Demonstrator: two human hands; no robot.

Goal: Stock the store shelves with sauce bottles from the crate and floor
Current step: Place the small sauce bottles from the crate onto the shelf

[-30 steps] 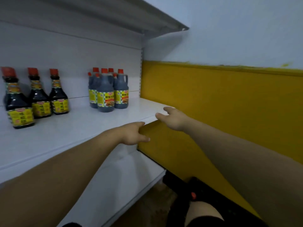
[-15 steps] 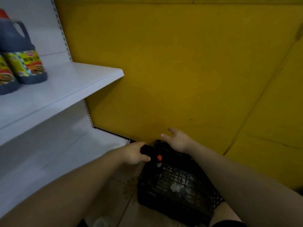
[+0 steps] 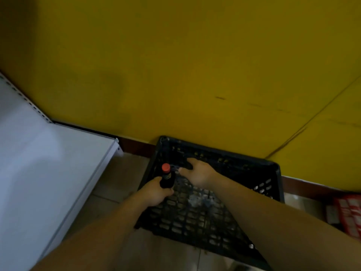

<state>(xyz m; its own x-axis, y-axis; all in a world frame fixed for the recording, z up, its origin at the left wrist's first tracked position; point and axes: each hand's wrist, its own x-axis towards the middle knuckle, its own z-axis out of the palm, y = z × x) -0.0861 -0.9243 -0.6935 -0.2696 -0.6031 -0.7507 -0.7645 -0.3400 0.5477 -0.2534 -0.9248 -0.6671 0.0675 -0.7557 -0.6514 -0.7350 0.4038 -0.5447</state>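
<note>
A black plastic crate [image 3: 273, 184] sits on the floor against the yellow wall. At its left side stands a dark sauce bottle [image 3: 167, 178] with a red cap, upright. My left hand [image 3: 155, 193] grips the bottle's body from below the neck. My right hand [image 3: 197, 174] reaches into the crate just right of the bottle, fingers stretched toward the far wall of the crate; nothing shows in its grasp. The crate's mesh floor looks bare apart from a pale smudge.
The white bottom shelf [image 3: 58, 173] fills the left side, its corner near the crate. Yellow wall [image 3: 195, 65] rises behind. A red and white box [image 3: 347, 216] lies on the floor at the far right. Tiled floor [image 3: 117, 182] runs between shelf and crate.
My view dropped from the shelf to the crate. Both hands went down into it. My left hand has closed around the red-capped bottle; my right hand moved deeper inside.
</note>
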